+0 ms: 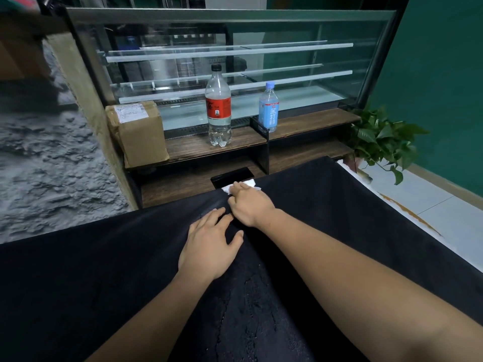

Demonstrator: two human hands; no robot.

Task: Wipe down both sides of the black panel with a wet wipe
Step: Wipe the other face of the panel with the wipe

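Observation:
The black panel [231, 175] is a small glossy rectangle lying at the far edge of the black cloth [104, 270], with only its far part showing. A white wet wipe [250, 183] lies on its near part. My right hand [249, 205] covers the wipe with bent fingers and holds it down on the panel; bits of wipe stick out on both sides of the fingers. Just behind it, my left hand [209, 248] rests flat on the cloth with its fingers spread, holding nothing.
A wooden shelf unit [300, 126] stands behind the panel. It carries a cardboard box [138, 131], a red-labelled bottle [218, 105] and a blue-labelled bottle [268, 108]. Behind it is a glass display case [235, 53], and a potted plant [381, 142] stands at the right.

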